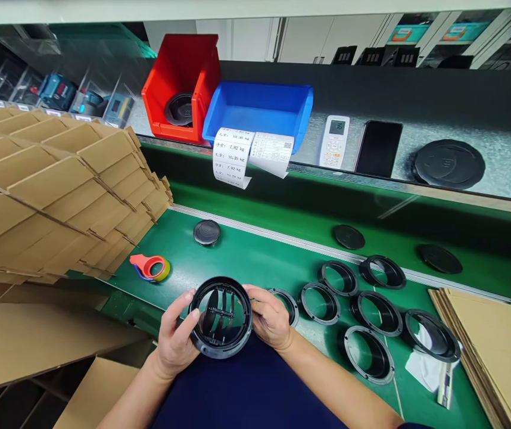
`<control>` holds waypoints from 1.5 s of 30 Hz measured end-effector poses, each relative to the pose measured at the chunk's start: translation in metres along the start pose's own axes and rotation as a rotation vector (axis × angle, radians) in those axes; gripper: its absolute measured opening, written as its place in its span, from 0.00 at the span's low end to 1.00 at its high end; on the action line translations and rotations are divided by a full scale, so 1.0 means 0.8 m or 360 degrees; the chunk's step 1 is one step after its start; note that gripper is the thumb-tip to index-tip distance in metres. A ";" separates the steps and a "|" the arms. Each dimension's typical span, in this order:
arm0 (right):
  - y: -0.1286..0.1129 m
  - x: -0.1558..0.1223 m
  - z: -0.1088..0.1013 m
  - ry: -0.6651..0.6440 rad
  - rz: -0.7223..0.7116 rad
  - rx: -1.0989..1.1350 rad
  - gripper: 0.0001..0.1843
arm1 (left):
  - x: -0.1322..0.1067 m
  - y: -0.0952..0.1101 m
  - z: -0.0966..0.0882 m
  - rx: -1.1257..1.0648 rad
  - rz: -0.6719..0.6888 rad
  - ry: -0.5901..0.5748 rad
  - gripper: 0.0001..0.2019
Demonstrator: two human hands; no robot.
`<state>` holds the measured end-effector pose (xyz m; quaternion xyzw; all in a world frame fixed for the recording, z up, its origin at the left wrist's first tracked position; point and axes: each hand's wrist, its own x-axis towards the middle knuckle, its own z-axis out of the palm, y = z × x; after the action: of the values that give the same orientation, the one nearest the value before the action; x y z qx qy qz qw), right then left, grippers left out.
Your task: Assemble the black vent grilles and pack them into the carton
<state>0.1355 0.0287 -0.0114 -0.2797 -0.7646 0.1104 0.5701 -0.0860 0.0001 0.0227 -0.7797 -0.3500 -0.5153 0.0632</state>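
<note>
A worker's forearms reach in from below, bent inward, with left hand point(177, 335) and right hand point(273, 316) raised in front of a dark shirt point(246, 393) over the edge of a green tabletop point(255, 253). A round black vent point(221, 311) sits between the two sets of fingers, which grip its rim from opposite sides, its slats facing up. Just beyond the right fingers, one ring point(293, 306) is partly hidden by that hand; more black rings point(387, 313) crowd the space to their right, with a cardboard stack point(492, 339) past them. Ahead of the left fingers lies a small black cap point(206, 232); farther left are a tape dispenser point(142, 260) and tall piled cardboard point(59, 190). Beyond the fingers, a raised shelf point(315, 134) holds a red bin point(159, 89), a blue bin point(259, 110), a remote point(335, 143) and a phone point(379, 149).
</note>
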 end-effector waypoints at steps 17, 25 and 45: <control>-0.005 -0.003 0.007 -0.0271 0.0421 0.0245 0.05 | -0.026 0.025 -0.016 0.0063 -0.0643 -0.0297 0.38; -0.012 -0.020 0.025 -0.0963 0.1640 0.1105 0.20 | -0.041 0.050 -0.039 -0.0617 -0.2061 -0.0583 0.51; -0.111 -0.038 0.145 -0.1813 0.1293 0.1033 0.22 | -0.185 0.066 -0.219 -0.0919 -0.2760 0.1427 0.24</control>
<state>0.0061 -0.0435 -0.0304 -0.2573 -0.7066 0.6568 0.0568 -0.2199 -0.1911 -0.0079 0.0223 -0.6009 -0.6932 -0.3974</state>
